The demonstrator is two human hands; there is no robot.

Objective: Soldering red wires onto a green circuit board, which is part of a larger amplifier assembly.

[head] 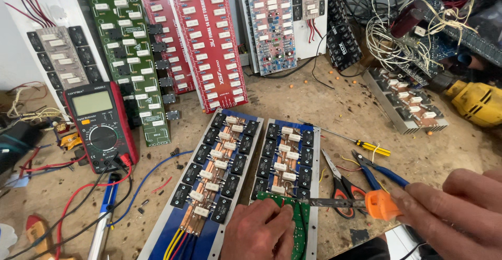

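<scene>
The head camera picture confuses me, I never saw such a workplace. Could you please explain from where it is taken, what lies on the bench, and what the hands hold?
The single picture comes from a camera worn on the person's head, looking down at a workbench. There is no machine; both hands are the person's own.

The right hand holds a soldering iron with an orange collar; its tip rests on a small green circuit board. The left hand presses on that board.

Beneath lie two long blue boards carrying rows of black components. Beside them are a multimeter, scissors, blue-handled pliers, a yellow-handled screwdriver and a yellow drill. Red and green boards lean against the wall.
</scene>
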